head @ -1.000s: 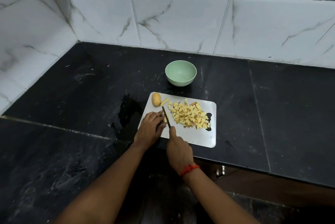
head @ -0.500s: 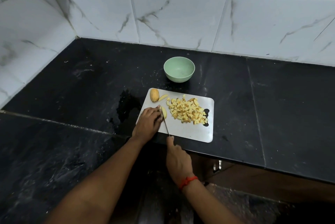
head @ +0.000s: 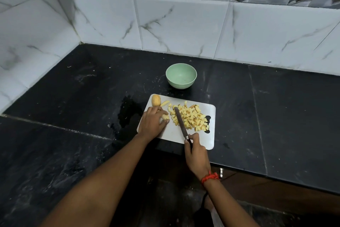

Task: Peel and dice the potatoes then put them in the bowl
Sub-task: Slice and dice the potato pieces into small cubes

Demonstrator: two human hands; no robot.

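Note:
A white cutting board [head: 173,134] lies on the black counter. On its right half sits a heap of diced potato [head: 192,118]. My left hand [head: 152,122] holds a peeled potato piece [head: 165,117] down on the board's left side. My right hand [head: 196,153] grips the handle of a knife [head: 180,120]; its blade lies across the left edge of the dice. A potato chunk with skin [head: 156,100] and a thin slice [head: 165,103] rest at the board's far left corner. The pale green bowl [head: 181,75] stands behind the board with nothing in it.
The black stone counter [head: 276,116] ends at a front edge just below the board. A wet dark patch [head: 128,111] lies left of the board. White marbled tile walls [head: 184,24] close the back and the left side.
The knife has moved right from beside the held potato piece to the edge of the diced heap. My left hand stays on the piece. The camera view shifted slightly.

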